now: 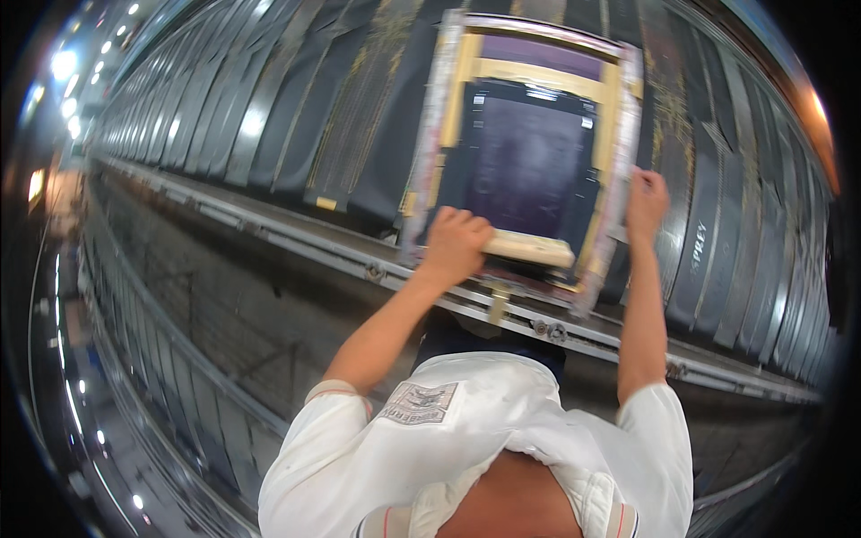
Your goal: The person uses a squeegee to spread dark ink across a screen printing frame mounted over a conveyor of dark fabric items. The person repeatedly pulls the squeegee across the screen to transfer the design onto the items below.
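A screen printing frame [632, 108] lies on the long table in front of me, its border lined with yellowish tape around a dark mesh [527, 161]. Across the near end of the mesh rests a squeegee [531, 248] with a pale wooden handle. My left hand [456, 242] is closed around the left end of that handle. At the frame's right rail, my right hand [647, 204] is closed with its fingertips against the edge; how far the fingers wrap around it is hidden.
Dark panels [242, 117] lie side by side along the table to both sides of the frame. A metal rail [359, 264] with clamps and bolts [549, 330] runs along the near edge. Another long table [179, 377] stands behind me on the left, across an aisle.
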The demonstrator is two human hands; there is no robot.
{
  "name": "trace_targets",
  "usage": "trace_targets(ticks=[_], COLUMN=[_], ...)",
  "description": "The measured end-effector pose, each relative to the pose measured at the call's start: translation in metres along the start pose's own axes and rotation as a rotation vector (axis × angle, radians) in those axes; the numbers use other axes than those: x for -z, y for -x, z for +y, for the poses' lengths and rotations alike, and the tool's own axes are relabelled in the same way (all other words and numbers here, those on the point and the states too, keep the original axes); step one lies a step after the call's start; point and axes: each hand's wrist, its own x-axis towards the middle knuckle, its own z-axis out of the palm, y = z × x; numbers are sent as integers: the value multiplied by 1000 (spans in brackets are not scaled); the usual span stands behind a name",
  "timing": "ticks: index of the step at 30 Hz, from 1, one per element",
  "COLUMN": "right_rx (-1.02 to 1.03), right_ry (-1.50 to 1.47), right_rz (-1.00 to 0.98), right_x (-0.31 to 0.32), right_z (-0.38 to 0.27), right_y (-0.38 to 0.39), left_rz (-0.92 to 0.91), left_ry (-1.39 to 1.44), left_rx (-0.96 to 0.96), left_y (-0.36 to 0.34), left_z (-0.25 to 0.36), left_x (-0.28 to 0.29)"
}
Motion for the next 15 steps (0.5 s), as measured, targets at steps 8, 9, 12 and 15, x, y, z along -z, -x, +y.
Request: trace_targets(ticks=[8, 9, 12, 15], right_rx=[-131, -160, -217, -210], right_ry=[-243, -244, -209, -190], right_rz=[50, 38, 15, 29], right_x=[-19, -18, -10, -16], right_z=[25, 27, 34, 32], right_y=[-2, 0, -4, -6], left_rz=[70, 60, -9, -37], left_ry=[-111, -127, -108, -74], left_rx=[-56, -69, -119, -160], left_y=[-18, -15, -8, 6], left_z=[39, 39, 45, 43], left_x=[-4, 2, 6, 3])
